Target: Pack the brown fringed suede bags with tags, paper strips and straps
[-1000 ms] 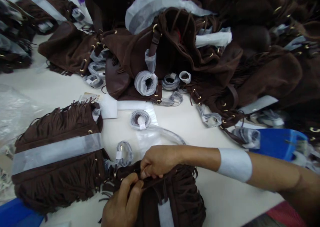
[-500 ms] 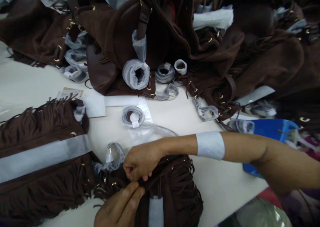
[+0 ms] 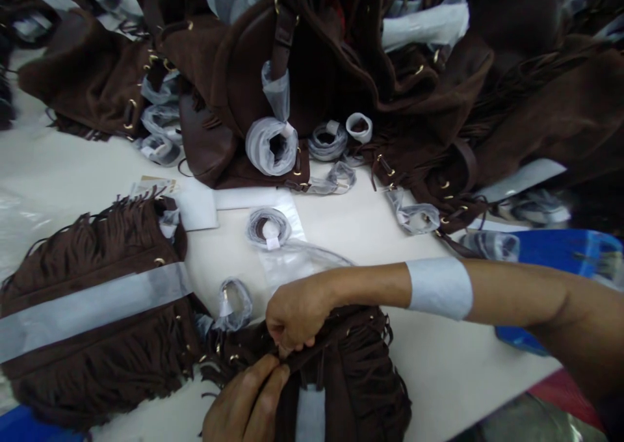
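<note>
A dark brown fringed bag lies on the table in front of me, a pale strip of wrapping down its middle. My left hand is closed at the bag's upper edge, thumb and fingers pinching the brown material. Right beside those fingertips, my right hand is curled with fingertips pressed together at the same spot. Whatever is between its fingers is hidden. A whitish band wraps my right forearm. Just left of the right hand sits a plastic-wrapped loop of strap.
Another fringed bag with a pale band lies at left. A plastic-wrapped strap coil rests on the white table. Several brown bags are heaped along the back. Under my right arm is a blue tray.
The view has swung slightly left, so everything sits further right in it. Both hands remain together at the same edge of the bag, with little visible change in their grip.
</note>
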The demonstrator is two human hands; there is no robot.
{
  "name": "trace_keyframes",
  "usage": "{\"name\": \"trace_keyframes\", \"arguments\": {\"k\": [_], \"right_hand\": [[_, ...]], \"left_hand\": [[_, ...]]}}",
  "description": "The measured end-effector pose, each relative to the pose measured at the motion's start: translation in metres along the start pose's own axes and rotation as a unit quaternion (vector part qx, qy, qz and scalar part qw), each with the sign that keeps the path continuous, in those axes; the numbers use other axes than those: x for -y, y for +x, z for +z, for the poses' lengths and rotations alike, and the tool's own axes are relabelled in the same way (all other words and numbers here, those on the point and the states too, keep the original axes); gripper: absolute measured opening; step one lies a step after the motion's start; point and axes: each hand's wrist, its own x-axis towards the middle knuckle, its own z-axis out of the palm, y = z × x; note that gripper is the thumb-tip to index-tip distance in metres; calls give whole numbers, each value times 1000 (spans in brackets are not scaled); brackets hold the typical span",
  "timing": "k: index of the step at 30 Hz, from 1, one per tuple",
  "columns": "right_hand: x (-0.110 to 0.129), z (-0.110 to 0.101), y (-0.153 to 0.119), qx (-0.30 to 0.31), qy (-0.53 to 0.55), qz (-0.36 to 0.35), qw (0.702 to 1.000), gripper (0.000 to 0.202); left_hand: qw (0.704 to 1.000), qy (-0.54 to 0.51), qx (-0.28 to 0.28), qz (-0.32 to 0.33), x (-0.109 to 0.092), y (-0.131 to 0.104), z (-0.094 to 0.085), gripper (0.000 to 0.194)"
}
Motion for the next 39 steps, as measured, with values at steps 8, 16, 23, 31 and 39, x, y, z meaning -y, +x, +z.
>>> {"name": "trace_keyframes", "arguments": {"k": [8,16,23,31,39], "right_hand": [[11,12,16,-147,-23,-16,989,22],[-14,20,-23,-183,68,-32,980,21],[-31,18,-60,-85,-143,30,986,27],[-56,17,-30,54,61,-14,997,23],[-34,21,-41,3,-58,-10,998,8]], "left_hand": [[995,1,61,82,15,-13,3,30],[990,-54,129,-30,5,16,-6,26],[986,-35,165,-11,0,31,-6,36],[992,-23,125,-17,0,19,4,25],[993,-26,109,-24,-4,18,2,23]]}}
